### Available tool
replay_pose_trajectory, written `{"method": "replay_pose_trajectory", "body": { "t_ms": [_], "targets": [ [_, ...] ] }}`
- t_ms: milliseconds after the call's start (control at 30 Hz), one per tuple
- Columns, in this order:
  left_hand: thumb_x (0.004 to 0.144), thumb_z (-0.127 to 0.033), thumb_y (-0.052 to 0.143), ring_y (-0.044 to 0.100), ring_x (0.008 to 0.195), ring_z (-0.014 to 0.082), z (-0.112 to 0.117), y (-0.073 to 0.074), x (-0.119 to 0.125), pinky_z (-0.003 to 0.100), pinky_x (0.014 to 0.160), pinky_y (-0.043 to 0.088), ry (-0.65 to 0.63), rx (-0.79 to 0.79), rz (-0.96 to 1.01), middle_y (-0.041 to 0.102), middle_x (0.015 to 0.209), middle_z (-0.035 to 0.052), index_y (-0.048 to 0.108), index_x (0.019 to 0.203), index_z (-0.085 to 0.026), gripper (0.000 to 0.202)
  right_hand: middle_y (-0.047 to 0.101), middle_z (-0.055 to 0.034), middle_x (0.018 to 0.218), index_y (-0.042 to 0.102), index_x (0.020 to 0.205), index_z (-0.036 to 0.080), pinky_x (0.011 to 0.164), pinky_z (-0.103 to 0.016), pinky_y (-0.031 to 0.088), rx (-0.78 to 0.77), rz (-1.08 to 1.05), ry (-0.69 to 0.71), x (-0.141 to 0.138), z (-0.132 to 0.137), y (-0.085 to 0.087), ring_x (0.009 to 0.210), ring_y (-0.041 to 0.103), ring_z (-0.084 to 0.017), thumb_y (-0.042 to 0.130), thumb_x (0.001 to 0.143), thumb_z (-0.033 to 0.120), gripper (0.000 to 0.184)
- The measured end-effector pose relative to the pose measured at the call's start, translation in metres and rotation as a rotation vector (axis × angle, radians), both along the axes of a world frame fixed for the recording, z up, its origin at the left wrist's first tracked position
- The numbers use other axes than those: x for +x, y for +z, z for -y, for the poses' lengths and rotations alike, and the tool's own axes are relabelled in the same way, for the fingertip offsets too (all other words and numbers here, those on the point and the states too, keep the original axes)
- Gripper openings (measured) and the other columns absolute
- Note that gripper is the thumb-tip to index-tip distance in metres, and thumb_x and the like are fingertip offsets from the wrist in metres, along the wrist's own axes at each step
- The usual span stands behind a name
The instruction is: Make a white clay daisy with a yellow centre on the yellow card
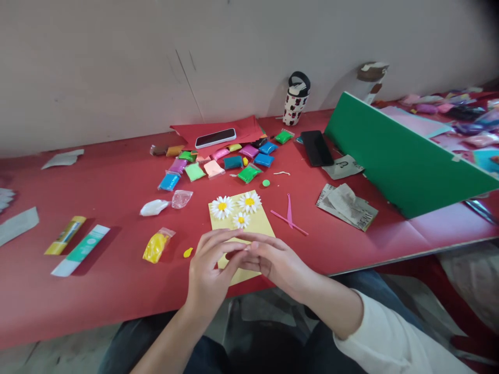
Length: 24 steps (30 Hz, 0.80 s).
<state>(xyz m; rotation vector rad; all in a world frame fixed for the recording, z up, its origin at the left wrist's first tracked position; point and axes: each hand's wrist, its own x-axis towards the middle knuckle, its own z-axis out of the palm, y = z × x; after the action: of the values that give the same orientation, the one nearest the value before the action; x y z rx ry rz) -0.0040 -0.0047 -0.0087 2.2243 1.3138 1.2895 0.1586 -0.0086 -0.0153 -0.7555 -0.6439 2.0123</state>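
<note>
Meeting fingertip to fingertip, the left hand (210, 272) and the right hand (278, 259) curl towards each other just above the lower part of a yellow card (257, 223). Their fingertips (246, 248) press close together, but whether they grasp something small is hidden, so I cannot tell. The right forearm comes in from a cream sleeve (384, 337).

Ahead of the grip, three white daisies (222, 206) with yellow centres sit on the card. Just left of the hands lies a small yellow clay piece (188, 252), with a torn packet of yellow clay (156, 246) beyond it. Further ahead on the left are a white clay lump (154, 207) and a clear wrapper (181, 198).

Right of the card are two pink plastic clay tools (288, 215), crossed and touching. A green clay dot (265, 183) lies above them, near a spread of coloured clay packets (222, 163). Far left of the grip, two glue sticks (74, 244) lie on the red-covered table (117, 291). Far right, crumpled newspaper (346, 210) lies before a tilted green board (405, 156).
</note>
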Motion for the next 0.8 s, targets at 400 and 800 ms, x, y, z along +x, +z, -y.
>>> {"method": "replay_pose_trajectory", "body": {
  "t_ms": [400, 800],
  "targets": [
    [0.089, -0.074, 0.025, 0.032, 0.144, 0.0269, 0.017, 0.012, 0.031, 0.043, 0.116, 0.031, -0.419, -1.177, 1.42, 0.044, 0.151, 0.0037, 0.048, 0.14, -0.029, 0.072, 0.071, -0.0003, 0.12, 0.069, 0.112, 0.022, 0.119, -0.036, 0.03, 1.502, 0.959, -0.292, 0.0, 0.009, 0.003, 0.123, 0.059, -0.015, 0.05, 0.093, 0.016, 0.027],
    [0.092, -0.07, 0.025, 0.031, 0.144, 0.0202, 0.008, 0.016, 0.012, 0.035, 0.115, 0.032, -0.462, -1.106, 1.748, 0.041, 0.153, 0.0015, 0.032, 0.149, -0.026, 0.073, 0.063, 0.0011, 0.133, 0.067, 0.119, 0.035, 0.122, -0.046, 0.006, 1.719, 1.413, -0.441, -0.003, 0.016, -0.015, 0.137, 0.043, -0.02, 0.043, 0.095, 0.052, 0.037]
  ]
}}
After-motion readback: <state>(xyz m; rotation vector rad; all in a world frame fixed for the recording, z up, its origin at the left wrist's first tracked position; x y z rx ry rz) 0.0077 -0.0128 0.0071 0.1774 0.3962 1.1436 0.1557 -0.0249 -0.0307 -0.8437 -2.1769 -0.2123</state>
